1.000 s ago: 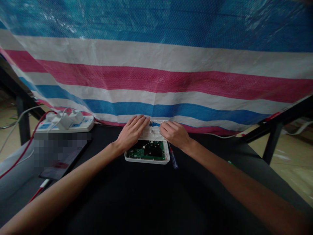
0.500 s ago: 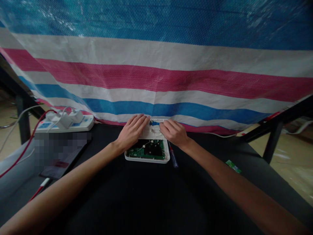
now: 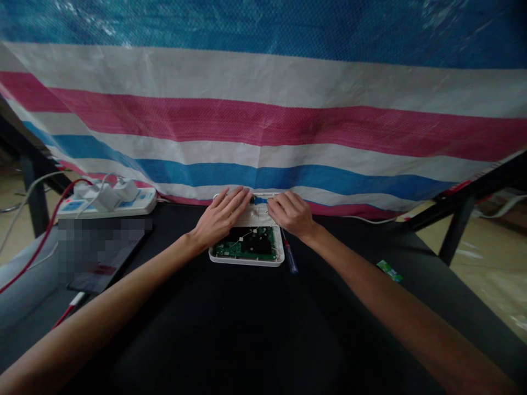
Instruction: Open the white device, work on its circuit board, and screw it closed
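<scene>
Two hands, left hand (image 3: pixel 220 216) flat, right hand (image 3: pixel 291 213) fingers curled, on open white casing (image 3: pixel 247 258); green board exposed.

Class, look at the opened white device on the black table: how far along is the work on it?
Done: the white case lies open, its green circuit board bare. In hand: the left hand lies flat on the far half, and the right hand has its fingers bent at a small blue part. Left: the case is unclosed; the screwdriver lies beside it.

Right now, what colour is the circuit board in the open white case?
Green circuit board with a black patch; head view.
</scene>
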Demonstrator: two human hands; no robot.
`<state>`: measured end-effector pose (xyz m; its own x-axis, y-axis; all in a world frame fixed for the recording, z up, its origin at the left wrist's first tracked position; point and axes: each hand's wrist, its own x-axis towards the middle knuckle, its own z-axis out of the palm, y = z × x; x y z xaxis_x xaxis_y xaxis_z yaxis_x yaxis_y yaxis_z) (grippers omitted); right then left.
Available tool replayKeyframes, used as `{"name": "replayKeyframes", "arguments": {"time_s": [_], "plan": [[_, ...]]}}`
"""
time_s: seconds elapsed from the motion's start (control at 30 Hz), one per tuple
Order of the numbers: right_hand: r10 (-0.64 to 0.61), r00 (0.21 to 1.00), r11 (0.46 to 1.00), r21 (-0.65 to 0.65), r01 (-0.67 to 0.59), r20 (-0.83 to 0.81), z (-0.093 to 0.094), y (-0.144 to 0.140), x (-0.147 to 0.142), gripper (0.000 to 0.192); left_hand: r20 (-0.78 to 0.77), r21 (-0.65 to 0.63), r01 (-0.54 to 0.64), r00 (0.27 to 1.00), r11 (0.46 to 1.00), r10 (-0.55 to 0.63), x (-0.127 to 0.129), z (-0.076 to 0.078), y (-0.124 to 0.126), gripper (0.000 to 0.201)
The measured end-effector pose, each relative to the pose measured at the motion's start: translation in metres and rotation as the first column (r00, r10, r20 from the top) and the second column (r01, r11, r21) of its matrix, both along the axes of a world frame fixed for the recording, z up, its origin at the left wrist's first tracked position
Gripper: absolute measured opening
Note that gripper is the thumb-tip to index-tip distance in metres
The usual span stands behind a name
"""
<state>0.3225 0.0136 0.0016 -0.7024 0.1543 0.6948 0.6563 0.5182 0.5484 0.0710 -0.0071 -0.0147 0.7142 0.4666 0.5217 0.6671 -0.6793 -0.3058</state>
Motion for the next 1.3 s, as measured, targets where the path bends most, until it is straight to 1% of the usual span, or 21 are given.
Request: {"name": "replayKeyframes", "arguments": {"time_s": [0.13, 0.3, 0.4, 0.5, 0.6, 0.63, 0.7, 0.73, 0.77, 0.8, 0.83, 0.9, 0.93, 0.97, 1.0, 1.03, 1.07, 1.1, 1.17, 1.23, 1.3], "plan": [[-0.006, 1.0, 1.0, -0.006, 0.006, -0.003, 0.0, 0.002, 0.0, 0.021, 0.016, -0.006, 0.019, 1.0, 1.0, -0.018, 0.0, -0.001, 0.003, 0.084], [-0.016, 0.999, 1.0, 0.022, 0.016, -0.028, -0.001, 0.0, -0.002, 0.019, 0.022, -0.02, 0.015, 1.0, 1.0, -0.014, -0.001, -0.001, 0.004, 0.082], [-0.019, 0.999, 1.0, -0.005, 0.019, -0.043, -0.001, -0.002, -0.002, 0.019, 0.011, -0.024, 0.016, 1.0, 1.0, -0.016, -0.001, -0.001, 0.005, 0.081], [-0.053, 0.997, 0.998, -0.028, 0.051, -0.058, 0.001, -0.008, -0.002, 0.019, 0.011, -0.016, 0.017, 1.0, 1.0, -0.017, -0.002, -0.001, 0.005, 0.078], [-0.078, 0.99, 0.993, -0.102, 0.066, -0.114, 0.003, -0.022, -0.004, 0.015, 0.018, -0.012, 0.021, 1.0, 1.0, -0.02, -0.002, -0.001, 0.005, 0.077], [-0.068, 0.985, 0.988, -0.15, 0.044, -0.157, 0.003, -0.028, -0.005, 0.013, 0.018, -0.012, 0.023, 1.0, 1.0, -0.022, -0.001, -0.001, 0.005, 0.077], [-0.029, 0.955, 0.961, -0.271, -0.055, -0.297, 0.003, -0.042, -0.01, 0.009, 0.018, -0.013, 0.022, 1.0, 1.0, -0.022, -0.001, 0.0, 0.005, 0.077], [-0.019, 0.921, 0.929, -0.348, -0.128, -0.39, 0.002, -0.048, -0.013, 0.007, 0.016, -0.014, 0.021, 1.0, 1.0, -0.02, -0.001, 0.0, 0.004, 0.077], [-0.026, 0.878, 0.882, -0.425, -0.205, -0.478, 0.002, -0.054, -0.016, 0.006, 0.015, -0.015, 0.019, 1.0, 1.0, -0.019, -0.001, 0.0, 0.004, 0.076], [-0.045, 0.832, 0.817, -0.499, -0.288, -0.553, 0.001, -0.059, -0.02, 0.005, 0.015, -0.015, 0.018, 1.0, 1.0, -0.018, -0.001, 0.0, 0.004, 0.076], [-0.085, 0.78, 0.729, -0.572, -0.375, -0.62, 0.0, -0.062, -0.023, 0.003, 0.016, -0.015, 0.018, 1.0, 1.0, -0.017, -0.001, 0.001, 0.004, 0.076], [-0.214, 0.661, 0.498, -0.662, -0.56, -0.72, -0.002, -0.066, -0.029, 0.004, 0.018, -0.015, 0.019, 1.0, 1.0, -0.019, -0.001, 0.001, 0.003, 0.075], [-0.294, 0.596, 0.38, -0.663, -0.645, -0.747, -0.004, -0.066, -0.031, 0.008, 0.019, -0.015, 0.021, 1.0, 1.0, -0.021, 0.0, 0.001, 0.003, 0.075], [-0.37, 0.533, 0.278, -0.638, -0.719, -0.761, -0.005, -0.065, -0.033, 0.012, 0.02, -0.016, 0.021, 1.0, 1.0, -0.021, 0.0, 0.001, 0.003, 0.075], [-0.435, 0.472, 0.205, -0.595, -0.778, -0.767, -0.006, -0.064, -0.034, 0.016, 0.021, -0.018, 0.02, 1.0, 1.0, -0.02, 0.0, 0.001, 0.003, 0.075], [-0.484, 0.418, 0.163, -0.548, -0.82, -0.769, -0.008, -0.063, -0.035, 0.02, 0.022, -0.02, 0.019, 1.0, 1.0, -0.018, 0.0, 0.001, 0.003, 0.075], [-0.518, 0.371, 0.146, -0.507, -0.849, -0.771, -0.01, -0.062, -0.036, 0.024, 0.024, -0.021, 0.017, 1.0, 1.0, -0.017, 0.0, 0.001, 0.003, 0.075], [-0.54, 0.335, 0.143, -0.476, -0.868, -0.773, -0.012, -0.06, -0.036, 0.028, 0.026, -0.021, 0.016, 1.0, 1.0, -0.016, 0.0, 0.001, 0.003, 0.076], [-0.552, 0.291, 0.168, -0.447, -0.879, -0.781, -0.016, -0.058, -0.036, 0.032, 0.031, -0.021, 0.016, 0.999, 1.0, -0.016, 0.0, 0.0, 0.004, 0.076], [-0.541, 0.287, 0.204, -0.454, -0.867, -0.791, -0.02, -0.058, -0.036, 0.03, 0.037, -0.02, 0.02, 0.999, 1.0, -0.019, 0.0, 0.0, 0.004, 0.076], [-0.511, 0.312, 0.252, -0.487, -0.837, -0.801, -0.023, -0.059, -0.036, 0.026, 0.04, -0.022, 0.022, 0.999, 1.0, -0.021, 0.0, 0.0, 0.004, 0.076]]}}
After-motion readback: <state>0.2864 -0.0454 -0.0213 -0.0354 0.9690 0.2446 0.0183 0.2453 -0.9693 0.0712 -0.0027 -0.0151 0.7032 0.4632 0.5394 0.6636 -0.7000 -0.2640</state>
